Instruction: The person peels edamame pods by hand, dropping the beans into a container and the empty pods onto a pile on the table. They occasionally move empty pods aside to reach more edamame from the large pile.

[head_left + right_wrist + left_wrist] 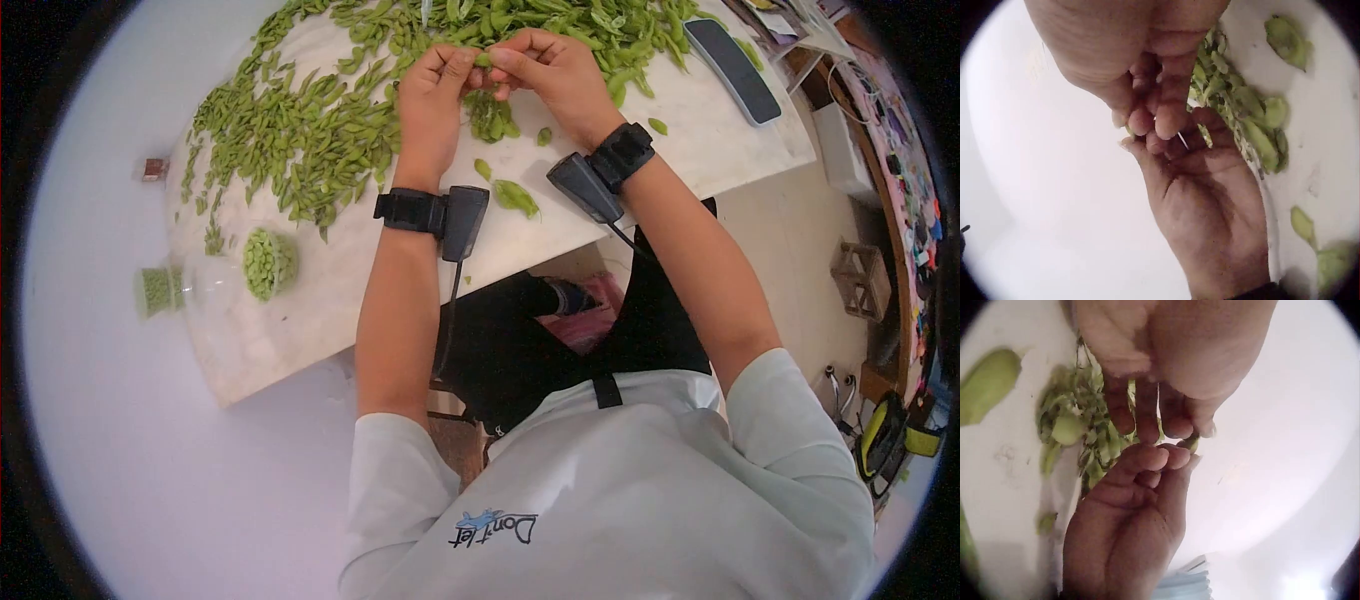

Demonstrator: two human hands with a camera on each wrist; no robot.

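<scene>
Ahead of the body, over the table, the fingertips of both hands meet at one green soybean pod (483, 60). My left hand (430, 115) pinches its left end between thumb and fingers. On the other end, the thumb and fingers of my right hand (568, 88) pinch too. In the left wrist view only a short piece of the pod (1191, 444) shows between the thumbs; fingers hide the rest. The right wrist view gives a thin green sliver of it (1129, 130). Below the hands lies a clump of pods and empty hulls (492, 120).
A wide spread of green pods (320, 140) covers the table's left and far side. Shelled beans fill a clear cup (268, 265) near the left edge. At the right lies a phone (732, 70). Loose pods (513, 197) lie near the table's front edge (540, 255).
</scene>
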